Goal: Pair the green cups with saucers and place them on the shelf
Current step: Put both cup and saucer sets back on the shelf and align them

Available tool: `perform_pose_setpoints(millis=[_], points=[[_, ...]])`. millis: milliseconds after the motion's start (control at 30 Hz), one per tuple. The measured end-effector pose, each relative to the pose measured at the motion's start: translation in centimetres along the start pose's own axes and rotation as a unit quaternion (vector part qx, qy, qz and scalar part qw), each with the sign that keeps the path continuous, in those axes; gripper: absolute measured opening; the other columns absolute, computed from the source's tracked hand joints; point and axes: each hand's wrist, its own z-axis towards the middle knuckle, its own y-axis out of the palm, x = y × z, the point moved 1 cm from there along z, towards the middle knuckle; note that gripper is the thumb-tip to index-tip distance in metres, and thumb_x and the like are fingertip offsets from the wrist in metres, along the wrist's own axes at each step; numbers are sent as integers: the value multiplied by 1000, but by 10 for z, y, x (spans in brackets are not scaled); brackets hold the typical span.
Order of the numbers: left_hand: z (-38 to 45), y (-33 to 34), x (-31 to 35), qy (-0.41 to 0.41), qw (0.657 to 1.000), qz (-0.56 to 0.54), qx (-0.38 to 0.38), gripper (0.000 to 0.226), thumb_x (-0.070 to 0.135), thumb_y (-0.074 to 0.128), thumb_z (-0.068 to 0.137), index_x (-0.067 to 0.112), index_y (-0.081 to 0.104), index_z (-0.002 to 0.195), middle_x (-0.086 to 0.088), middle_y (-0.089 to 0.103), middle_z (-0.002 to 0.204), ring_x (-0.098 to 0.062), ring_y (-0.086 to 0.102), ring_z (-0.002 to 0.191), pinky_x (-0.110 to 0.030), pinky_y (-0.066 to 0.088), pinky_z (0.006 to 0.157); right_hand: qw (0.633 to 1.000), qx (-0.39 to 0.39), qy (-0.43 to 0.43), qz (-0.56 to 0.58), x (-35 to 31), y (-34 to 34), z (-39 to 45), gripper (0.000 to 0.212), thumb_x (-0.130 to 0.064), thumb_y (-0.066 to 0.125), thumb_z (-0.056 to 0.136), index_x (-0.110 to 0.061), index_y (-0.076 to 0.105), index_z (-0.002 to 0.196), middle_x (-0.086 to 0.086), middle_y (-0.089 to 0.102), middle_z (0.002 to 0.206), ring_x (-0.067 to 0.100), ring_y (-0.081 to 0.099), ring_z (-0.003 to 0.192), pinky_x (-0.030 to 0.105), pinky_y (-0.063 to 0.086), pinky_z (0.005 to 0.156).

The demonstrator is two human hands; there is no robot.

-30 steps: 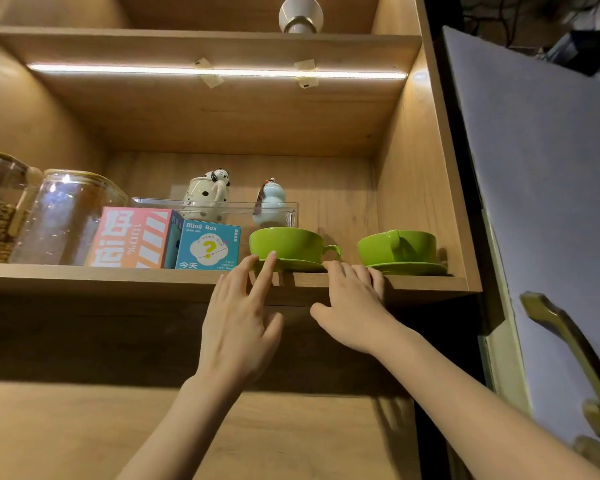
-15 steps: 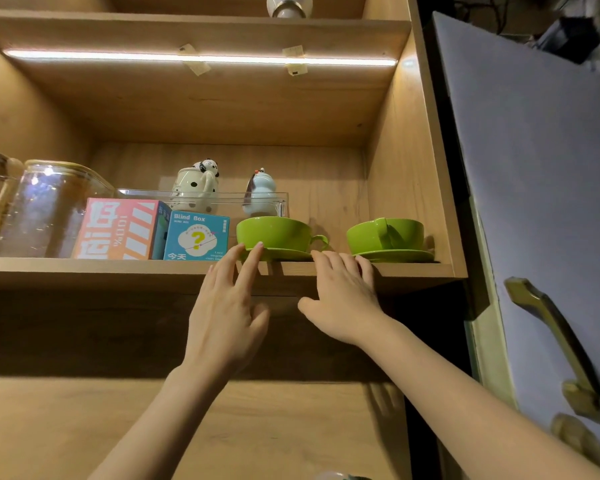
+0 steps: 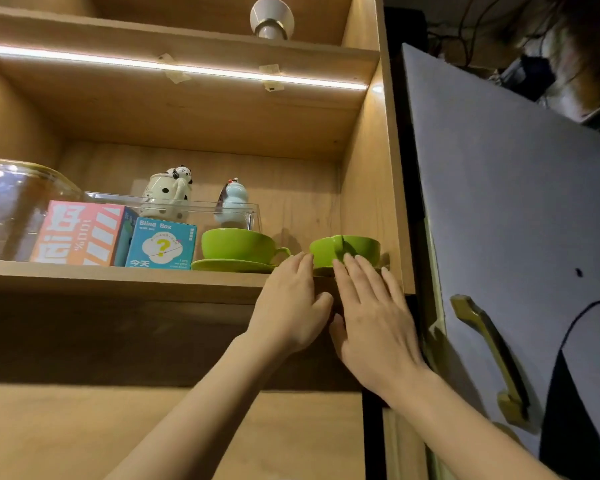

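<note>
Two green cups stand on green saucers on the wooden shelf (image 3: 118,280). The left cup (image 3: 236,244) sits on its saucer (image 3: 229,265) beside the blue box. The right cup (image 3: 354,249) is near the cabinet's right wall, and its saucer is mostly hidden behind my fingers. My left hand (image 3: 291,306) and my right hand (image 3: 371,317) rest side by side on the shelf's front edge just under the right cup, fingers spread, tips reaching up to the cup. Neither hand holds anything.
A blue "Blind Box" carton (image 3: 161,244), a pink box (image 3: 80,233) and a glass jar (image 3: 18,202) fill the shelf's left. A clear tray (image 3: 201,209) behind holds two figurines. An open grey cabinet door (image 3: 516,220) with a brass handle (image 3: 489,351) hangs at right.
Both hands slid right along the shelf edge, from under the left cup to under the right cup. The camera view shifted as well.
</note>
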Motion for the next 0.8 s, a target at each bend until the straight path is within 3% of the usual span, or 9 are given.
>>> perform_pose_setpoints(millis=[100,200,333,433,600,800], points=[[9,10,-3,-16,996,85,-33,53,29,38,87,8,31,136,-10,34,148,-21,22,140,-36,8,116,1000,-14,1,-14,7,4,-2,68,-28,64,69,-8,48,132,11,58,133,25,54,124,47,33,103],[8,16,-6,-14,996,85,-21,57,30,39,86,9,28,138,-8,34,148,-19,21,140,-36,5,117,1000,-30,1,-2,15,6,-1,66,-30,56,72,-10,45,134,7,57,135,23,53,125,47,30,104],[10,21,-3,-25,996,84,-34,66,32,40,85,16,14,143,-4,15,156,-17,8,144,-39,-4,117,997,-42,-6,58,22,4,1,68,-25,51,87,-14,19,146,7,35,151,24,30,141,43,6,113],[11,23,-1,-20,997,69,-34,62,30,41,85,17,19,142,0,20,154,-14,7,144,-42,-10,115,995,-66,-8,78,26,-1,2,68,-27,42,93,-19,3,148,3,16,158,19,12,146,37,-9,113],[11,19,0,6,999,54,-3,56,28,43,86,20,28,139,1,32,149,-16,18,140,-40,-1,117,989,-89,12,118,34,-4,-1,64,-27,39,95,-21,3,148,-1,8,159,16,4,147,32,-12,112],[10,18,16,41,998,36,20,52,30,43,87,21,32,137,0,37,144,-17,25,136,-40,2,117,993,-88,26,81,45,-7,3,65,-31,38,94,-17,5,148,0,10,159,15,-1,147,39,-13,117]])
